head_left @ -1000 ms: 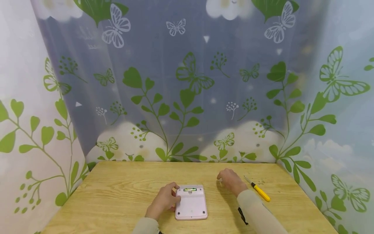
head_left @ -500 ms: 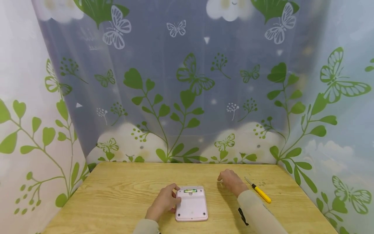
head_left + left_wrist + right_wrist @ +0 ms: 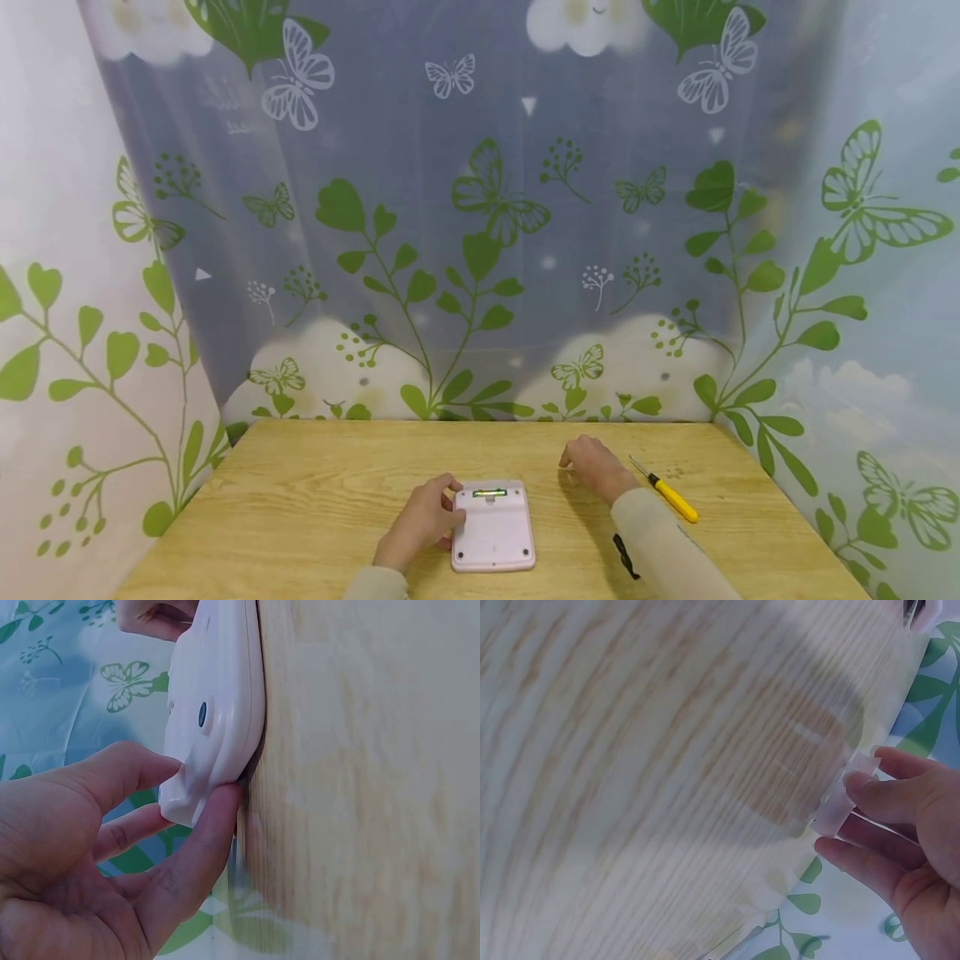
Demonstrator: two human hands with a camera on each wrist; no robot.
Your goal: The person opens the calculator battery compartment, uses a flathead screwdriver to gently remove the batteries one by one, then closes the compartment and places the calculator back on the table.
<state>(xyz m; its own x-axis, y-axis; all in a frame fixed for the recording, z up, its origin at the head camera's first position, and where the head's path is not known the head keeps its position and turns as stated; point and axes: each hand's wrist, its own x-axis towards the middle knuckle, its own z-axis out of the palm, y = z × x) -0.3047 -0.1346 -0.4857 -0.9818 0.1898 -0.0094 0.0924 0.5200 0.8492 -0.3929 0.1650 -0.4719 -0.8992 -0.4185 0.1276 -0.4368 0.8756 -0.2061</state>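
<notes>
A pale pink calculator (image 3: 492, 533) lies back side up on the wooden table, its face hidden. Near its far edge the battery slot is uncovered and a green battery (image 3: 490, 493) shows in it. My left hand (image 3: 423, 518) grips the calculator's left side; in the left wrist view the thumb touches the back and another finger reaches the lower edge by the tabletop. Further right, my right hand (image 3: 596, 468) pinches a small pale pink battery cover (image 3: 837, 804) between thumb and fingers, just over the table. In the head view the hand mostly hides that cover.
To the right of the right hand lies a screwdriver (image 3: 672, 497) with a yellow handle, its tip pointing away. Small specks (image 3: 675, 472) lie or show on the wood beside it. A printed curtain (image 3: 480, 250) stands behind the table (image 3: 315, 467) and along both sides.
</notes>
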